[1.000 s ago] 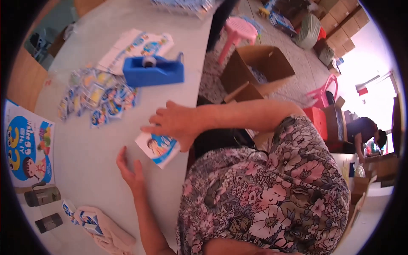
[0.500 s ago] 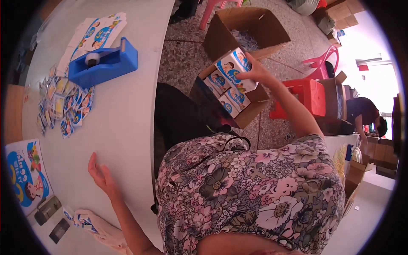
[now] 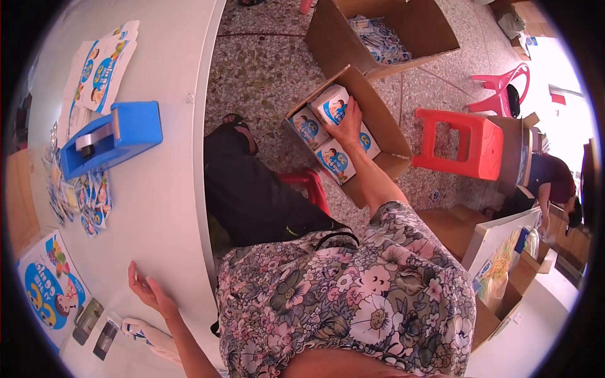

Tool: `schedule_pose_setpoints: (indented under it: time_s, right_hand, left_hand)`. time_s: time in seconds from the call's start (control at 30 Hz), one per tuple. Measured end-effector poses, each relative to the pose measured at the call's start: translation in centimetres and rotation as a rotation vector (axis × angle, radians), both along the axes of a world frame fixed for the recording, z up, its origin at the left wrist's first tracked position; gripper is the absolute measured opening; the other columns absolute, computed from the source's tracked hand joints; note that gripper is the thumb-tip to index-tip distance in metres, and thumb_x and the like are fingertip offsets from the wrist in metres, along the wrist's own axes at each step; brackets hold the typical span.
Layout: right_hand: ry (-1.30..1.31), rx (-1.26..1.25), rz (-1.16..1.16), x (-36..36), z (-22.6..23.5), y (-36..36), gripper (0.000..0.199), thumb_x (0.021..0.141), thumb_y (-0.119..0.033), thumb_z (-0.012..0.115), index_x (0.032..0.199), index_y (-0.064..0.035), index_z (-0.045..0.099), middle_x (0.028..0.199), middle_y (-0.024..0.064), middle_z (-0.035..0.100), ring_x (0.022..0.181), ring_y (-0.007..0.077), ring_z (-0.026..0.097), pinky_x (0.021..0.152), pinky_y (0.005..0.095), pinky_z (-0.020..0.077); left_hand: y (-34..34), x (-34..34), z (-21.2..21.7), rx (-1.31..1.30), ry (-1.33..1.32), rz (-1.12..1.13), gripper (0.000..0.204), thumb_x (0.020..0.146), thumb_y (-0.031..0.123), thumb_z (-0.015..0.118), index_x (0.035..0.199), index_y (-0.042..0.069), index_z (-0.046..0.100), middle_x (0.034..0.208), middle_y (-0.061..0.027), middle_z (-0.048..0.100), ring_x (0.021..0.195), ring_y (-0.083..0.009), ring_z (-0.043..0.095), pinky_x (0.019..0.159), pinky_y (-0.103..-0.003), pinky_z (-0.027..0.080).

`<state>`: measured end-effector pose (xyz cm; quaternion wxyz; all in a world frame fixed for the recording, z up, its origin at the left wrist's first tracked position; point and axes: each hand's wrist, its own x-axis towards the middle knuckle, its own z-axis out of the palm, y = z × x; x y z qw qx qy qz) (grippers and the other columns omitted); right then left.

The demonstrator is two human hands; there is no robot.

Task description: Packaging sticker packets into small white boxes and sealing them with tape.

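Note:
My right hand (image 3: 348, 126) reaches down into an open cardboard carton (image 3: 397, 129) on the floor side of the table. Its fingers grip a small white-and-blue printed box (image 3: 330, 103), which sits in the carton's far corner. Beside that box are several alike ones, such as a printed box (image 3: 336, 159) closer to me. Over the table (image 3: 170, 208) my left hand (image 3: 151, 295) hovers or rests with fingers spread, holding nothing. Nearest to it lie a blue-and-white printed sheet or box (image 3: 53, 290) and two small dark-windowed objects (image 3: 107, 337).
A blue tape dispenser (image 3: 116, 138) stands on the table, beside small packets (image 3: 91, 201) and flat printed cartons (image 3: 101, 72). A bigger carton (image 3: 328, 38) holds many packets. Red stool (image 3: 485, 148) and pink chair (image 3: 504, 88) stand right; another person (image 3: 551, 179) bends over farther right.
My right hand has lowered the small box from above the carton into its far corner. The view has shifted and turned; my left hand stays open over the table.

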<state>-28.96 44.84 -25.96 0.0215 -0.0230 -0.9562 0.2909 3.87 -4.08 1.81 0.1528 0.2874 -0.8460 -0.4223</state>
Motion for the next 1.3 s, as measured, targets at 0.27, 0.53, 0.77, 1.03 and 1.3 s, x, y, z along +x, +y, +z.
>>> schedule_pose_setpoints:
  time_s: [0.27, 0.53, 0.77, 1.03, 1.3]
  right_hand:
    - [-0.141, 0.328, 0.002, -0.3, -4.8, -1.4, 0.116, 0.057, -0.036, 0.091, 0.148, 0.0013, 0.03, 0.144, 0.0262, 0.038, 0.135, 0.0435, 0.035, 0.114, 0.0517, 0.0257]
    - [-0.206, 0.526, 0.332, -1.7, 3.3, -1.5, 0.057, 0.073, -0.027, 0.08, 0.123, -0.0079, 0.061, 0.139, 0.0151, 0.052, 0.126, 0.0337, 0.05, 0.095, 0.051, 0.0458]
    - [0.631, -0.387, 0.635, -9.4, 29.8, -14.7, 0.016, 0.077, 0.006, 0.074, 0.091, -0.0018, 0.068, 0.089, 0.0129, 0.068, 0.072, 0.0202, 0.065, 0.064, 0.0268, 0.0511]
    - [0.417, -0.086, 1.435, -20.7, 33.1, -47.4, 0.062, 0.074, -0.028, 0.083, 0.127, -0.0026, 0.062, 0.134, 0.0179, 0.058, 0.128, 0.0335, 0.052, 0.107, 0.0396, 0.0422]
    - [0.038, 0.577, 1.45, -23.6, 33.6, -57.6, 0.111, 0.055, -0.057, 0.087, 0.144, -0.0039, 0.046, 0.154, 0.0179, 0.038, 0.141, 0.0315, 0.037, 0.117, 0.0417, 0.0302]
  left_hand:
    - [-0.8, 0.9, 0.6, -0.189, -0.09, -0.06, 0.049, 0.094, 0.018, 0.053, 0.138, -0.001, 0.042, 0.15, -0.0168, 0.036, 0.136, -0.0291, 0.037, 0.116, -0.042, 0.026]
    - [-0.6, 1.1, 1.2, -0.308, -0.125, -0.02, 0.048, 0.076, 0.016, 0.061, 0.121, 0.001, 0.052, 0.14, -0.0194, 0.044, 0.132, -0.0339, 0.039, 0.113, -0.044, 0.027]
    - [0.0, 1.0, 1.4, -0.254, -0.04, -0.033, 0.047, 0.073, 0.019, 0.069, 0.116, 0.004, 0.056, 0.138, -0.0189, 0.046, 0.127, -0.035, 0.041, 0.11, -0.045, 0.031]
    - [-0.3, 0.8, 1.4, -0.273, 0.028, -0.039, 0.043, 0.073, 0.02, 0.072, 0.11, 0.003, 0.057, 0.132, -0.0193, 0.053, 0.122, -0.037, 0.046, 0.105, -0.048, 0.036]
    - [-0.7, 0.7, 2.0, -0.229, 0.015, -0.009, 0.045, 0.071, 0.025, 0.076, 0.107, 0.004, 0.061, 0.129, -0.0184, 0.057, 0.12, -0.0377, 0.05, 0.103, -0.048, 0.037]
